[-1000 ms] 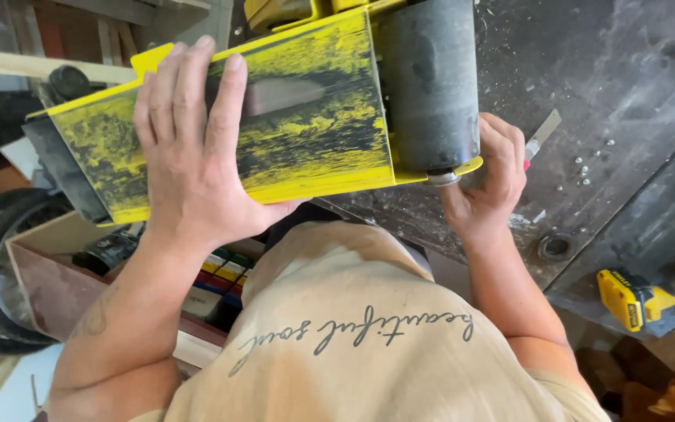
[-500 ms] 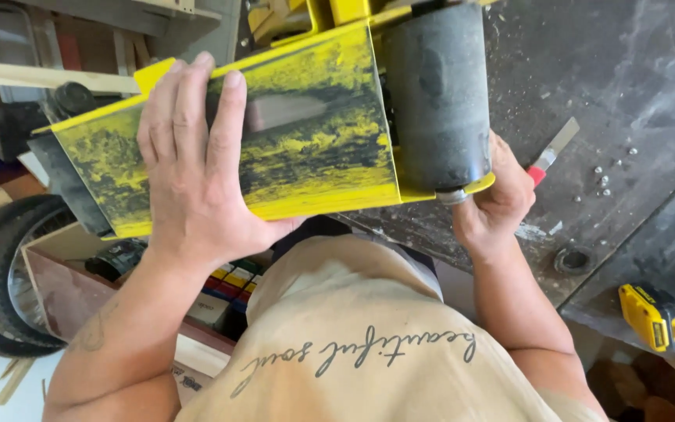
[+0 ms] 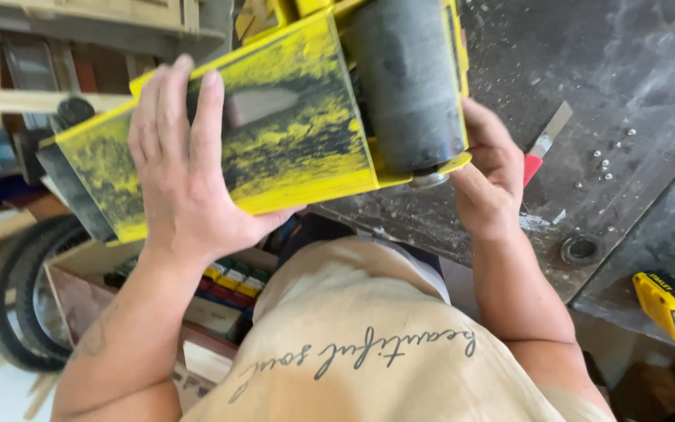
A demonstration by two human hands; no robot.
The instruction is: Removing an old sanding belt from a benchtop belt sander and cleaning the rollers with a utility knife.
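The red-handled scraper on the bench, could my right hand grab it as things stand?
Probably yes. The red-handled scraper lies in the open on the dark bench, just beyond the right hand, with nothing between them. But that hand is gripping the yellow machine and would have to let go.

Thing: yellow machine housing (image 3: 291, 148) with a dark grey roller (image 3: 408, 82) at one end.
Surface: flat yellow panel, heavily scuffed with black smears; a pale grey oval patch near its middle.
Roller: cylindrical, dusty, set between yellow side plates, with a metal shaft end at its lower end.
Pose: tilted, its far end lower left.
Place: over the near edge of the dark workbench (image 3: 611, 86).
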